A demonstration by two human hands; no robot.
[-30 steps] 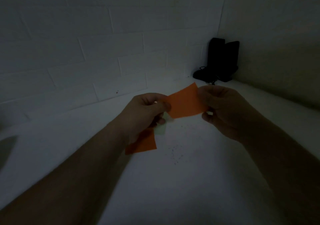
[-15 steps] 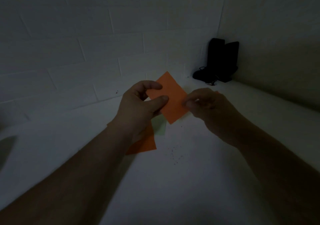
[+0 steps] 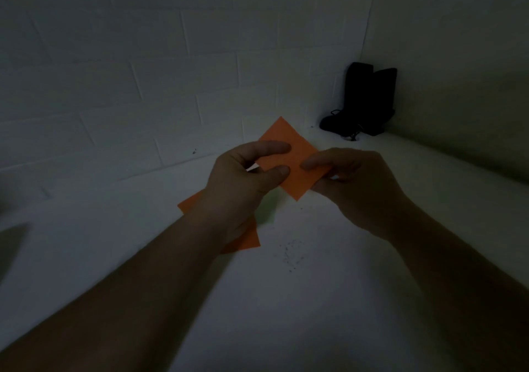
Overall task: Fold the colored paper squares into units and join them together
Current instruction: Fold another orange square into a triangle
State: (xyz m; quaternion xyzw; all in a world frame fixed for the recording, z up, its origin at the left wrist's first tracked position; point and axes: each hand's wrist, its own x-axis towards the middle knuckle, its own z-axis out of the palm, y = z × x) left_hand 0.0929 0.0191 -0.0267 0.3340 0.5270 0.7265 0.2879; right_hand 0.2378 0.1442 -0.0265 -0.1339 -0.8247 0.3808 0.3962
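Observation:
An orange paper square (image 3: 294,154) is held up over the white table, turned like a diamond with one corner pointing up. My left hand (image 3: 243,182) pinches its left side between thumb and forefinger. My right hand (image 3: 352,182) pinches its right corner. Below my left wrist another orange paper square (image 3: 243,240) lies flat on the table, partly hidden by my arm. A pale green paper (image 3: 266,214) peeks out beside it.
The white table (image 3: 315,300) runs into a corner of white brick walls. A black object with a cord (image 3: 363,102) stands in that far right corner. Small dark specks (image 3: 289,254) dot the table near the papers.
The held orange square turned from lying sideways between my hands to standing on a corner. My right hand shifted its grip toward the right corner and both hands moved closer together.

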